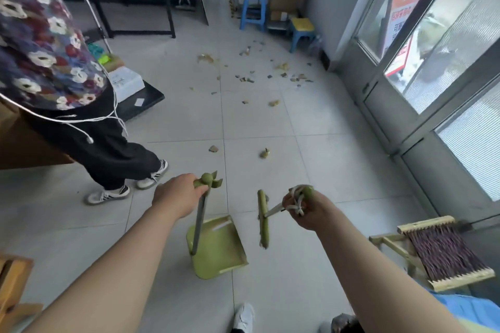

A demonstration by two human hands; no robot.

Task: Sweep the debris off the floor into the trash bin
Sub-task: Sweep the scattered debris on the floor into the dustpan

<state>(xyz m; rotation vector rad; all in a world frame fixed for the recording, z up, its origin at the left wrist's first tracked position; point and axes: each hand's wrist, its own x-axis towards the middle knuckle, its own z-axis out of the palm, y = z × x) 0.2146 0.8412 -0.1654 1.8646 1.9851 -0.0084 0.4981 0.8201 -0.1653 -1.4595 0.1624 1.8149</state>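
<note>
My left hand grips the top of the long handle of a green dustpan, whose pan hangs just above the tiled floor in front of me. My right hand is closed on the top of a green broom's handle; the broom head hangs upright beside the dustpan, a little to its right. Debris lies scattered over the grey tiles farther ahead, near the stools and the glass door. Two stray bits lie closer, about one tile ahead of the broom. No trash bin shows in this view.
A person in a flowered top and black trousers stands at the left. A low woven stool sits at my right. Blue stools and stacked boxes stand at the far wall. A glass door runs along the right. A black table stands far left.
</note>
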